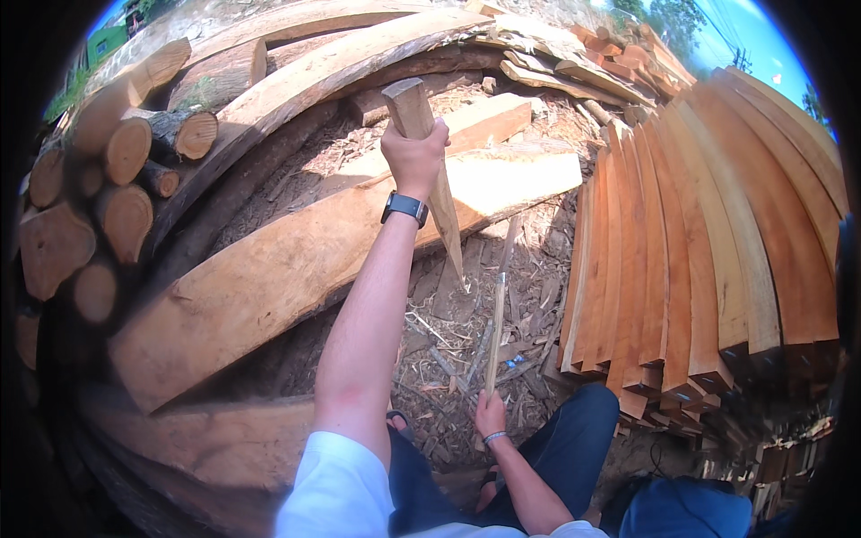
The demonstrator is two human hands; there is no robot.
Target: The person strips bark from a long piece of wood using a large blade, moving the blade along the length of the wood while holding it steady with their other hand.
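Observation:
My left hand, with a dark watch on its wrist, is raised and closed around a pale wooden stake. The stake's blunt thick end is up and its tapered point hangs down over the chip-strewn ground. My right hand is low, near my knee, gripping the bottom of a thin pale stick. The stick rises almost straight up, just right of the stake's point. I cannot tell whether the two touch.
Round cut logs are stacked on the left. Thick rough slabs lie across the middle and back. A tight stack of reddish planks fills the right. My legs in blue trousers are at the bottom.

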